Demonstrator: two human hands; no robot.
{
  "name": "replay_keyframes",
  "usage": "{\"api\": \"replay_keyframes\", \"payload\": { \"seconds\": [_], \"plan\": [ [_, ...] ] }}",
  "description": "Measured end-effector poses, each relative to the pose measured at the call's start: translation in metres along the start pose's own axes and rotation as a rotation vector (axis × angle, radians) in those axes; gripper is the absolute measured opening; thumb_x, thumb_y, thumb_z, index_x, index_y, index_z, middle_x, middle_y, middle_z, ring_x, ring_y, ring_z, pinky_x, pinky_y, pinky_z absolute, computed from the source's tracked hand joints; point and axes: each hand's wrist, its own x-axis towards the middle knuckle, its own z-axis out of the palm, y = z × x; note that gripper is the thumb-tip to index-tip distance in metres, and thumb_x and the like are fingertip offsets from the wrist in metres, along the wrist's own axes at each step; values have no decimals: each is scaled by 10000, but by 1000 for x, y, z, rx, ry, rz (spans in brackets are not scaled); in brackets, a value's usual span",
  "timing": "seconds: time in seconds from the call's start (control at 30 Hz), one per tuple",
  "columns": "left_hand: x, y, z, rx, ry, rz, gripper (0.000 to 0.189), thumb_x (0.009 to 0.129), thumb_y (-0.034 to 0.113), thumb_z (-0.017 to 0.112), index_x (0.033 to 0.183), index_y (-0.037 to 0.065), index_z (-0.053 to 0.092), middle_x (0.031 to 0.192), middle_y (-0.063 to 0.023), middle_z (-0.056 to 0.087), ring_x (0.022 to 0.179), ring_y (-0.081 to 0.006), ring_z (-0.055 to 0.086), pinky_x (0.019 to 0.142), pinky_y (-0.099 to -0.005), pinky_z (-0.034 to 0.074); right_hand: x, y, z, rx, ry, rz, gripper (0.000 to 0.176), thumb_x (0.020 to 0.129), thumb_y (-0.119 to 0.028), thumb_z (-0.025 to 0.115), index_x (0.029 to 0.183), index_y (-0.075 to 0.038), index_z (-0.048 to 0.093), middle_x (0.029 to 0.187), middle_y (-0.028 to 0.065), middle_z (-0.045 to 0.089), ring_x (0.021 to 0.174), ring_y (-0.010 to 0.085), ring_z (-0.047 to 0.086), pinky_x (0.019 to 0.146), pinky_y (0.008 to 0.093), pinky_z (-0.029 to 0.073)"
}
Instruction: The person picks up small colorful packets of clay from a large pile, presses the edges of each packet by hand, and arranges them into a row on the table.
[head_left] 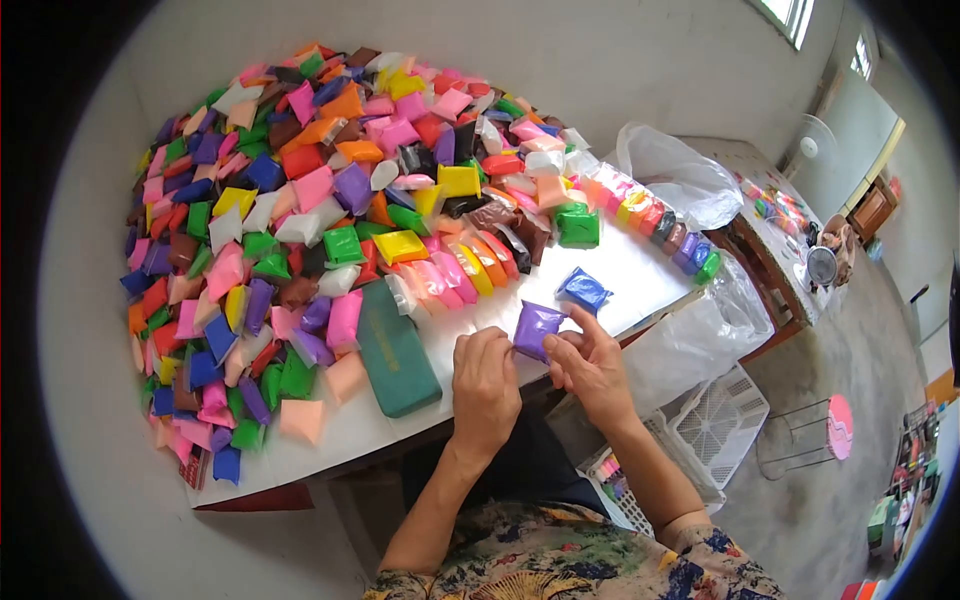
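A small purple packet is up between my two hands at the table's front edge. My right hand pinches its right side between thumb and fingers. Curled fingers of my left hand close at the packet's left edge; their tips are partly hidden. Just behind lies a blue packet on the white tabletop, with a green packet farther back. To the left of my left hand is a long green box. Beyond it stands a row of packets in several colours.
A large heap of coloured packets covers the table's left and back. A row of packets in clear film lies at the right, near clear plastic bags. Below right are a white plastic basket and a pink-topped stool.
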Motion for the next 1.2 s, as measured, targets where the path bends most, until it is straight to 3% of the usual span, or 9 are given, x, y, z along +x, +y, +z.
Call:
{"api": "replay_keyframes", "payload": {
  "seconds": [0.13, 0.37, 0.57, 0.77, 0.8, 0.9, 1.0, 1.1, 1.2],
  "plan": [
    [0, 5, 1, -10, 15, 39, 145, 857, -67, 618, 996, -27, 600, 1026, -174, 622, 918, -370, 572, 819, -453, 471, 7, -2, 0, 142, -49, 66, 498, 914, -121, 734, 1334, 62, 538, 881, 38, 680, 633, 53, 554, 540, 197, 425],
    [7, 7, 3, 26, 28, 1, 207, 847, -51, 624, 1051, -20, 613, 1044, -179, 622, 938, -379, 566, 844, -462, 466, 44, -39, -27, -64, 84, -175, 255, 893, -87, 694, 1094, 50, 618, 922, 75, 685, 788, 101, 638, 676, 262, 526],
    [2, 1, 8, 117, -32, 21, 193, 830, -46, 623, 1022, -29, 615, 1046, -176, 621, 934, -378, 567, 844, -456, 469, 129, -40, -54, -419, 209, -214, 343, 794, -158, 748, 1038, 50, 627, 933, 101, 699, 825, 147, 651, 749, 290, 515],
    [1, 1, 6, 150, -67, 54, 158, 815, -38, 636, 972, -32, 626, 1042, -172, 622, 910, -366, 575, 822, -440, 483, 163, -5, -56, -704, 102, -239, 336, 732, -201, 771, 948, 31, 658, 860, 173, 709, 806, 248, 691, 742, 354, 530],
    [1, 1, 7, 168, -72, 62, 161, 813, -37, 638, 973, -32, 627, 1041, -170, 623, 911, -364, 575, 825, -438, 484, 160, -14, -50, -830, 114, -212, 344, 735, -207, 756, 951, 39, 651, 866, 217, 705, 821, 333, 700, 768, 403, 535],
    [0, 2, 8, 218, -88, 85, 170, 806, -32, 642, 975, -30, 631, 1037, -165, 624, 912, -357, 576, 834, -433, 486, 159, -18, -42, -947, 107, -192, 324, 732, -201, 747, 928, 33, 640, 881, 238, 699, 850, 382, 693, 798, 444, 533],
    [-1, 1, 9, 261, -104, 109, 186, 788, -12, 650, 972, -15, 621, 1039, -155, 614, 919, -342, 571, 846, -424, 482, 165, -12, -38, -1040, 106, -296, 287, 754, -151, 731, 929, 51, 627, 857, 246, 673, 790, 371, 673, 744, 433, 525],
    [-3, -2, 11, 307, -126, 139, 210, 765, 23, 660, 963, 7, 594, 1044, -143, 592, 932, -318, 560, 857, -413, 473, 162, -6, -28, -1060, 36, -460, 282, 777, -127, 692, 970, 52, 591, 921, 274, 663, 875, 426, 658, 808, 473, 512],
    [-3, -3, 11, 324, -132, 151, 206, 770, 35, 659, 963, 8, 592, 1042, -139, 591, 939, -310, 559, 853, -408, 473, 159, -8, -32, -1172, -92, -426, 247, 841, -111, 619, 1028, 40, 559, 981, 282, 644, 983, 436, 629, 887, 494, 482]
  ]
}}
